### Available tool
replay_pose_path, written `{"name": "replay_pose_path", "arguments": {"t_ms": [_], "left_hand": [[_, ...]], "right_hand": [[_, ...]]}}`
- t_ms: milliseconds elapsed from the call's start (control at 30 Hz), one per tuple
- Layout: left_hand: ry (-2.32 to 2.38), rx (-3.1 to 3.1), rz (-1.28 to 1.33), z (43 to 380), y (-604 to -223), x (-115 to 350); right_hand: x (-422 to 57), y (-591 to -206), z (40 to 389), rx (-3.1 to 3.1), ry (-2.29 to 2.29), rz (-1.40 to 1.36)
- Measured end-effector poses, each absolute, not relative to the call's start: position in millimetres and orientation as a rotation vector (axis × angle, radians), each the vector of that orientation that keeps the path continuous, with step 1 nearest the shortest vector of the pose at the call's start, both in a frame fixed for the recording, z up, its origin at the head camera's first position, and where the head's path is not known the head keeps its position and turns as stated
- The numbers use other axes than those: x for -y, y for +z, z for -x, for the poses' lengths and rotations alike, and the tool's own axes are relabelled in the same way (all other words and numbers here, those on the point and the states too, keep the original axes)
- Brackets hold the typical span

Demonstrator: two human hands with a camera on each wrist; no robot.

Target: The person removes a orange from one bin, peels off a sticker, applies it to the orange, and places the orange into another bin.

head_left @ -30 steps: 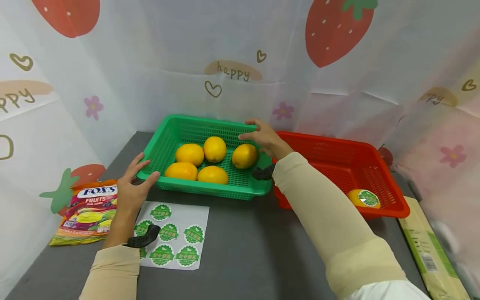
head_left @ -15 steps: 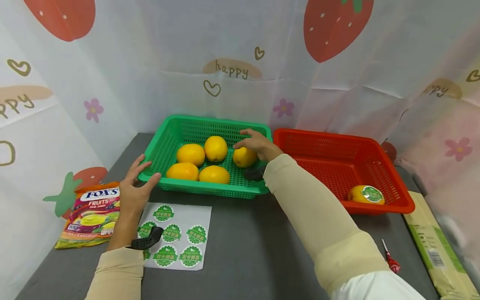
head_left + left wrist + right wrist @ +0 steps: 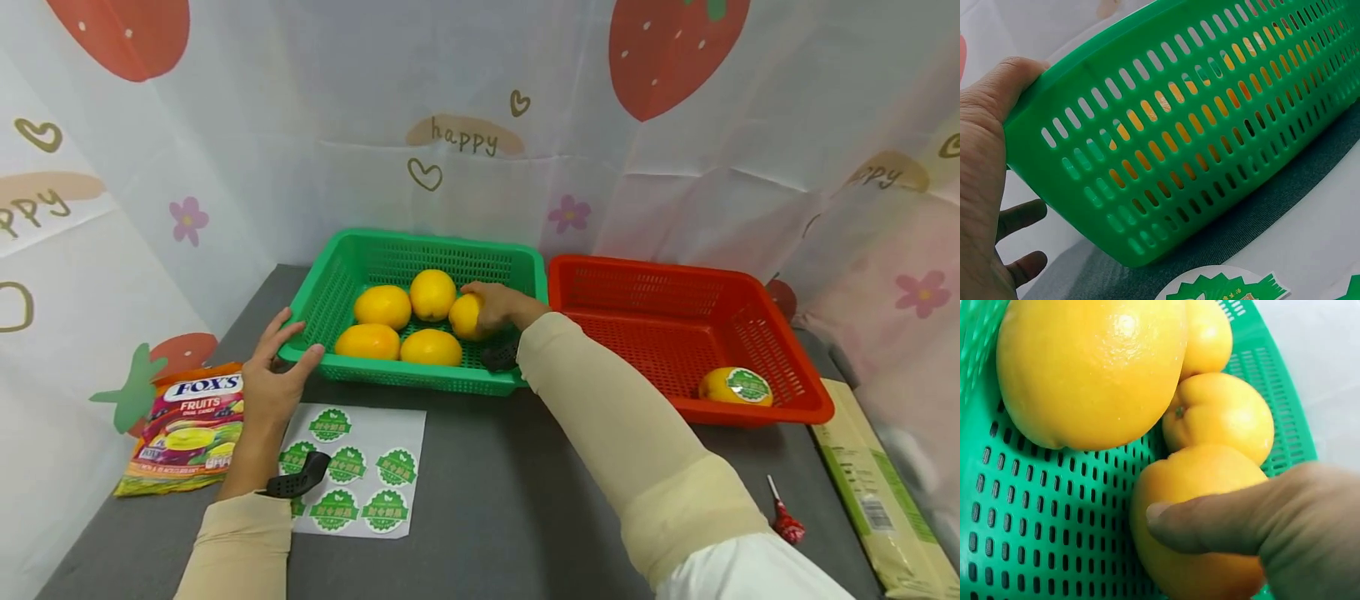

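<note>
Our right grip point(image 3: 504, 304) has come down since half a second ago, from hovering over the orange point(image 3: 463, 317) to its side, nudging it slightly leftward. We now hold that orange in the right grip, inside the green basket point(image 3: 450, 379), thumb pressed on the skin; the other fingers are mostly hidden, so we cannot tell how far they reach round. That skin looks smooth, so a shallow hold could slip. Just left of this grip, the rear orange point(image 3: 432, 294) sits very near ours, perhaps touching, and a sideways pull could roll it along. Right of the grip, the basket's end wall stands close; lifting too low might knock fruit or wrist on it. Past that wall comes the red basket point(image 3: 652, 337). Well to the left, our left grip point(image 3: 273, 379) is spread wide across the green basket's near corner, touching rather than clamping, so we judge a bump could slide the basket over the sticker sheet point(image 3: 367, 429) just in front of it.
</note>
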State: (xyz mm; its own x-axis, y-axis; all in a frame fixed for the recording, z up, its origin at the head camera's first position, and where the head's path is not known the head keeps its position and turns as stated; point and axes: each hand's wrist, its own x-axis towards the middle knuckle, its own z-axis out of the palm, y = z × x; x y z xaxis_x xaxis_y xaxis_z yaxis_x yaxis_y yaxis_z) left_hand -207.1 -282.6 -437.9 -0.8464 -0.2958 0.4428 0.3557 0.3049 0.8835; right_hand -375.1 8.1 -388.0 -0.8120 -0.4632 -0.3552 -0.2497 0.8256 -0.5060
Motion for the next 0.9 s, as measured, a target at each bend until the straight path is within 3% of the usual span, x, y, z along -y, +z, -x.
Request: {"name": "replay_pose_path", "arguments": {"t_ms": [300,500,667,900], "left_hand": [[-1.610,2.019,0.076,210.0,-440.8,283.0],[-1.599,2.018,0.056,208.1,-436.8,285.8],[-1.581,2.038,0.021,209.1,-439.4,289.3],[-1.589,2.051,0.008,222.8,-460.8,292.5]], "right_hand": [[-13.5,-385.9,373.0,-2.611,-0.625,0.559],[-19.1,-358.4,358.9,-2.672,-0.759,0.683],[-36.3,-336.4,322.2,-2.694,-0.959,0.817],[-87.6,-340.1,241.6,-2.740,-1.365,1.040]]}}
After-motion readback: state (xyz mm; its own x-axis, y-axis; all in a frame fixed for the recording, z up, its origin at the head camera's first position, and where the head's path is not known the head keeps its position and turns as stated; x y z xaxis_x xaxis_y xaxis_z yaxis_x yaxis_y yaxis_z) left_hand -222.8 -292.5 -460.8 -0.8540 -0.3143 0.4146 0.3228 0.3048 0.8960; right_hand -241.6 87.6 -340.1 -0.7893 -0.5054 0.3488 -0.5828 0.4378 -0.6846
